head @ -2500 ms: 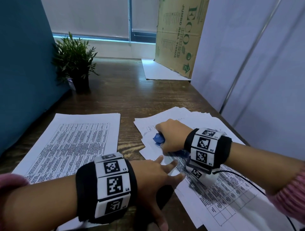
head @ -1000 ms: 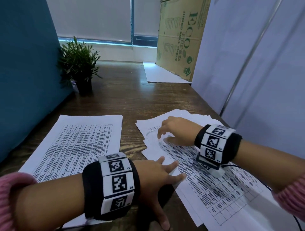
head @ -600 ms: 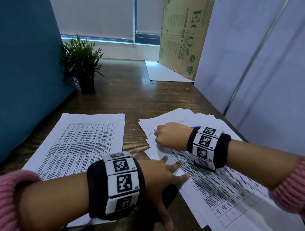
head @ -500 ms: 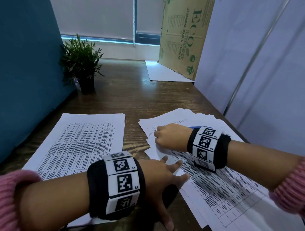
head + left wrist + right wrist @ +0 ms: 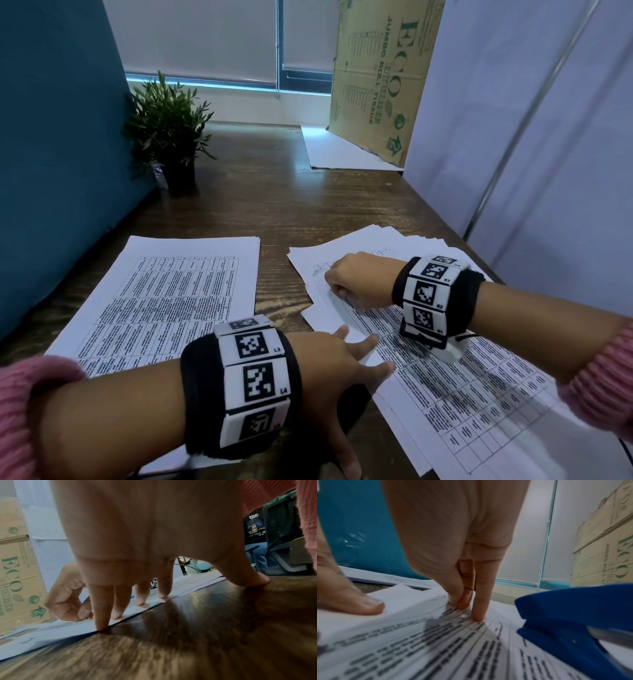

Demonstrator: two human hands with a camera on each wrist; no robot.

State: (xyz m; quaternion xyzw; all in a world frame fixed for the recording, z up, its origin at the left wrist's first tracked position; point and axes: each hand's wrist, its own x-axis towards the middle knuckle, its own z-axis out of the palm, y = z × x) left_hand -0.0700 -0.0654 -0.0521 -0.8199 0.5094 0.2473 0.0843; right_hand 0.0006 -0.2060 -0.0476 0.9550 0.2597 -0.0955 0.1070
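A loose stack of printed sheets [image 5: 462, 394] lies on the right of the wooden table [image 5: 291, 205]. My left hand [image 5: 359, 359] is spread flat, and its fingertips [image 5: 102, 622] press the stack's near left edge, thumb on the wood. My right hand [image 5: 346, 281] is curled at the top sheet's upper left corner. In the right wrist view its fingers [image 5: 465, 599] and thumb pinch the raised corner beside a staple. A blue stapler [image 5: 573, 615] lies on the sheets just right of that hand; the head view hides it.
A second, neat stack of printed sheets [image 5: 164, 298] lies to the left. A potted plant [image 5: 168, 130] stands at the back left by a blue partition [image 5: 51, 154]. A cardboard box [image 5: 376, 78] leans at the back right over a white sheet [image 5: 339, 154]. White panels [image 5: 513, 137] close the right side.
My right hand was pressing the blue stapler on the corner, then set it down to the right and returned to grip the corner. The left hand has stayed in place.
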